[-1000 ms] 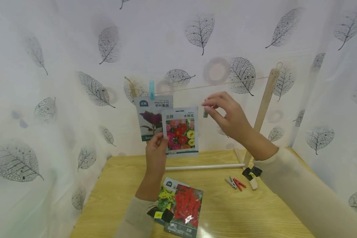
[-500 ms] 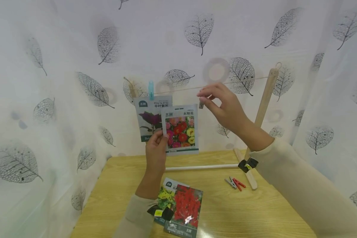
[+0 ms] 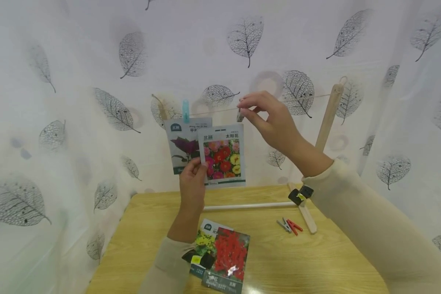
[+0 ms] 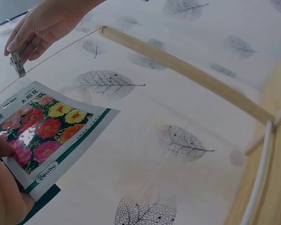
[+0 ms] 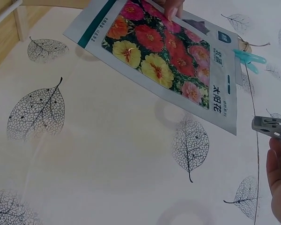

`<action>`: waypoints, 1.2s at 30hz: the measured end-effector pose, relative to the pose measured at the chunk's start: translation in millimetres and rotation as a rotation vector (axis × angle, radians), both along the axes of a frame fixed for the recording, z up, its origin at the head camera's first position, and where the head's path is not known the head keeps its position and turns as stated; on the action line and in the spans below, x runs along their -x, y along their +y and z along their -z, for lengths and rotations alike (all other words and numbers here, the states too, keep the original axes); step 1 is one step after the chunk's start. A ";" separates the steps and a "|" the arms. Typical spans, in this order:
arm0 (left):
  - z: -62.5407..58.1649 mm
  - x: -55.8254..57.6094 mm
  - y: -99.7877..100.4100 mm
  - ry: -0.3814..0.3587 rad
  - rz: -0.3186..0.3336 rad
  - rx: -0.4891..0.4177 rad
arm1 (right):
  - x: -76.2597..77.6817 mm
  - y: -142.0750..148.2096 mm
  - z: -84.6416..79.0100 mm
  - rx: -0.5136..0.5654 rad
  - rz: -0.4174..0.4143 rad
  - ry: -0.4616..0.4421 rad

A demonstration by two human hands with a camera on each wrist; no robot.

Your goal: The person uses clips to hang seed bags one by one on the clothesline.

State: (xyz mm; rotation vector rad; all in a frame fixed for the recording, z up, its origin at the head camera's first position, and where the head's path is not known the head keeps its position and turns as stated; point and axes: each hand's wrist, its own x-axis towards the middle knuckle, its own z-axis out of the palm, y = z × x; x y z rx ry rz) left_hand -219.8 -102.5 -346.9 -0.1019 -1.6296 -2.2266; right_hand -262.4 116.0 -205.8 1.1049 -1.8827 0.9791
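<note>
My left hand [image 3: 192, 183] pinches the left edge of a seed packet [image 3: 225, 157] with pink, red and yellow flowers, held just below the string [image 3: 220, 111]. In my right hand [image 3: 270, 118] a grey clothespin [image 3: 239, 115] is pinched between thumb and fingers, close to the string and above the packet's top right corner. The right wrist view has the clothespin [image 5: 270, 124] beside the string, apart from the packet. Behind the held packet, a purple-leaf seed packet [image 3: 183, 145] hangs from the string by a light blue clothespin [image 3: 185, 111].
A wooden post [image 3: 328, 118] holds the string's right end, and a white rod [image 3: 250, 206] runs low across the frame. On the table [image 3: 279, 261] lie a red-flower packet [image 3: 229, 255], a yellow-flower packet [image 3: 205, 241], a grey clothespin [image 3: 284, 225] and a red one [image 3: 294, 227].
My right hand has moved left and up with the clothespin, nearer the string and the held packet. The packet in my left hand has risen slightly.
</note>
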 end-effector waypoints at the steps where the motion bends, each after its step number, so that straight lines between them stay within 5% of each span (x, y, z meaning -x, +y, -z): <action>1: -0.5 0.3 0.0 0.000 -0.003 0.000 | 0.4 -0.9 -1.3 -0.004 0.000 -0.001; 10: -5.3 2.8 0.8 -0.005 -0.006 -0.018 | 3.3 -10.7 -11.7 0.003 -0.017 -0.015; 36: -9.1 9.7 -1.8 0.003 0.004 -0.036 | 14.7 -37.3 -38.0 0.017 0.014 -0.258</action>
